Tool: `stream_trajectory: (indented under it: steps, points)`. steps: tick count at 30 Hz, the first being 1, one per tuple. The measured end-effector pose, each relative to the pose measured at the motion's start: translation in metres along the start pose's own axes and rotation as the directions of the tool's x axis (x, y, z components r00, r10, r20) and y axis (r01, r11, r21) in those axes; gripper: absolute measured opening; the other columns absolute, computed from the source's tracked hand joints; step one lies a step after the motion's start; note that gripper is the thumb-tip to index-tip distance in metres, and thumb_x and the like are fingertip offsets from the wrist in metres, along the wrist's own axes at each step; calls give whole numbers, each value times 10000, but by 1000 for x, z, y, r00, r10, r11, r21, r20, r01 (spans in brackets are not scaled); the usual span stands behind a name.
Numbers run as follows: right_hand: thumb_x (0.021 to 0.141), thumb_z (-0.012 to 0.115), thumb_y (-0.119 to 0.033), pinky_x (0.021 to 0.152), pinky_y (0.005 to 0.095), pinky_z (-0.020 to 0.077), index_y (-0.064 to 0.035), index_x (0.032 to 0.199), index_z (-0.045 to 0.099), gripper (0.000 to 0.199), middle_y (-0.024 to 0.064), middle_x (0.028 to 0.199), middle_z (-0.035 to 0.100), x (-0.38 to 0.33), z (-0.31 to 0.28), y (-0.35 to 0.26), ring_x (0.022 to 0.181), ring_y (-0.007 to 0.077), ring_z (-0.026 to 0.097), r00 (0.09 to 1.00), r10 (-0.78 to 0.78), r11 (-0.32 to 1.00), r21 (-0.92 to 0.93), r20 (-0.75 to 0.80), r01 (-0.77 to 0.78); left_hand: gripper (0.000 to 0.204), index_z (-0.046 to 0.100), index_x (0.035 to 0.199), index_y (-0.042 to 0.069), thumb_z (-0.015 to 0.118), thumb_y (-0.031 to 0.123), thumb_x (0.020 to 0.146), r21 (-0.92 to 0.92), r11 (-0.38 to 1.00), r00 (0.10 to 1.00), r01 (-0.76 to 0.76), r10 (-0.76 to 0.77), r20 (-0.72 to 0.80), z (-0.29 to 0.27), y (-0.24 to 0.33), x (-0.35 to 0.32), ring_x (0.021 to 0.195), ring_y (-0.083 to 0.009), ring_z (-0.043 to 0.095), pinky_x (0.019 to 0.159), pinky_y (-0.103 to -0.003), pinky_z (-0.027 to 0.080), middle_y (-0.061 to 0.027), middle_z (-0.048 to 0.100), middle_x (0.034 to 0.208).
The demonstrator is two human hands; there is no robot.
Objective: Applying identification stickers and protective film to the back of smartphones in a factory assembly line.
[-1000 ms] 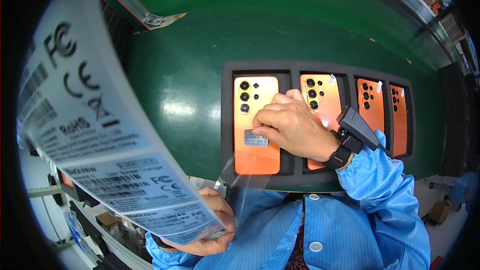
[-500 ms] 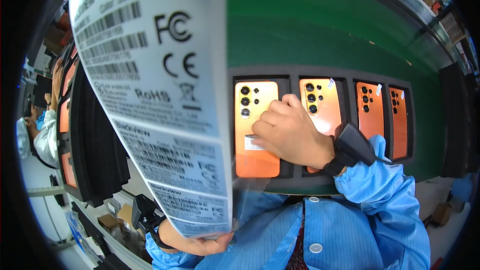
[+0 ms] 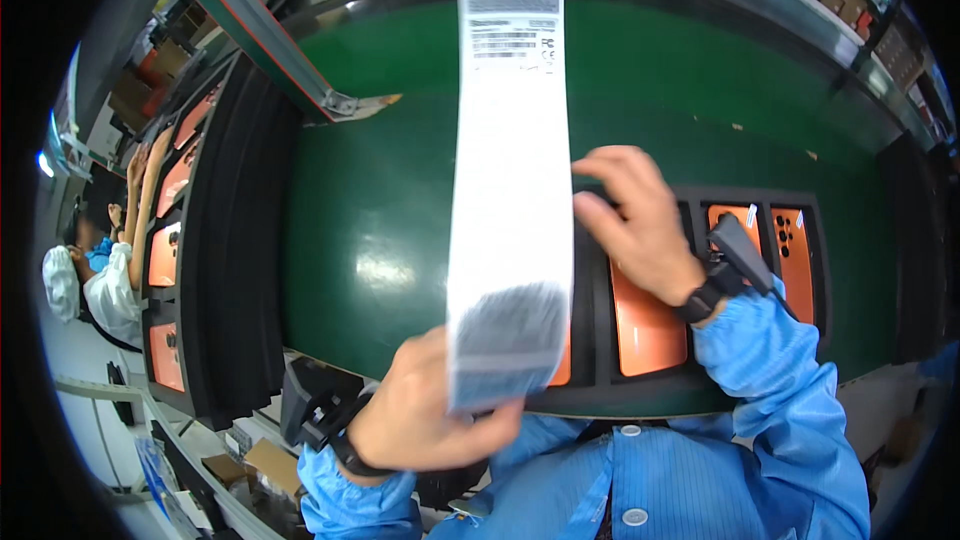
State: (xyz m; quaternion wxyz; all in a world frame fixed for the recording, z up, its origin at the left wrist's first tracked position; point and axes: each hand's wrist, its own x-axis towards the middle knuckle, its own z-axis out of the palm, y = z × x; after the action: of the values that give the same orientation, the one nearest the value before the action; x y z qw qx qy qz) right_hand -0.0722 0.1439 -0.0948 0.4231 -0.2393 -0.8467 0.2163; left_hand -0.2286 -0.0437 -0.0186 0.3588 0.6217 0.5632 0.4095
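Observation:
A long white strip of printed labels [image 3: 512,180] stands up across the middle of the view, and its lower end curls over dark and blurred. My left hand [image 3: 425,410] grips that lower end, with the thumb below it. Just right of the strip, my right hand [image 3: 645,230] hovers over a black foam tray [image 3: 592,340], thumb and forefinger apart beside the strip's edge. Orange phones lie back up in the tray. One phone [image 3: 650,330] is partly under my right hand, another phone [image 3: 797,270] is at the right end, and the leftmost is mostly hidden behind the strip.
The tray rests on a green work table [image 3: 370,210]. Stacked black trays [image 3: 225,270] holding orange phones stand at the left. Past them a co-worker [image 3: 115,285] in white reaches over the trays. A metal post [image 3: 255,30] rises at the far left corner, and a black stack [image 3: 905,240] borders the right.
The label strip has swung right and away from the camera, with my left hand moving up. My right hand has left the label on the leftmost phone and moved right and up, its fingers opening.

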Motion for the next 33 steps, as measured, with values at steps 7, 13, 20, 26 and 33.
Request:
stream_trajectory:
  steps: [7, 13, 20, 26, 33]
  points:
    - [798, 580, -45, 672, 339, 425, 8, 864, 621, 94, 116, 836, 572, -19, -53, -25, 777, 259, 529, 994, 11, 1000, -4, -107, -12, 256, 596, 955, -23, 664, 99, 741, 66, 997, 966, -36, 51, -252, -3, -38, 61, 710, -192, 602, 623, -315, 476, -96, 599, 806]
    - [686, 714, -133, 726, 364, 422, -50, 1057, 610, 394, 104, 989, 537, -13, -20, -75, 851, 268, 517, 983, -172, 976, 147, 61, 161, 281, 538, 1119, -32, 562, 13, 843, -691, 646, 941, 323, -297, 162, 1, -21, 29, 930, -180, 595, 824, -315, 473, -101, 620, 977]
    - [690, 720, -123, 775, 369, 427, -57, 1085, 615, 414, 103, 1011, 526, -20, -8, -87, 931, 269, 490, 991, -71, 962, 272, 118, 36, 260, 533, 1155, -28, 505, 50, 908, -538, 750, 923, 385, -315, 221, 4, -18, 5, 1032, -157, 552, 872, -283, 458, -83, 578, 1112]
    - [691, 670, -112, 733, 343, 418, -79, 923, 653, 235, 35, 887, 559, -23, -11, -87, 874, 234, 536, 952, -294, 947, 161, 89, 277, 383, 481, 1196, -44, 429, 251, 958, -876, 349, 905, 332, -378, 192, 22, -4, -3, 1102, -189, 513, 968, -335, 393, -110, 539, 1178]
    - [596, 622, -120, 609, 300, 322, -27, 865, 658, 287, 30, 813, 589, -25, -20, -89, 760, 162, 536, 835, -541, 822, -148, 100, 550, 350, 487, 1151, 2, 386, 278, 963, -963, 162, 874, 216, -472, 117, 45, -12, 5, 888, -163, 591, 785, -318, 485, -75, 584, 1016]
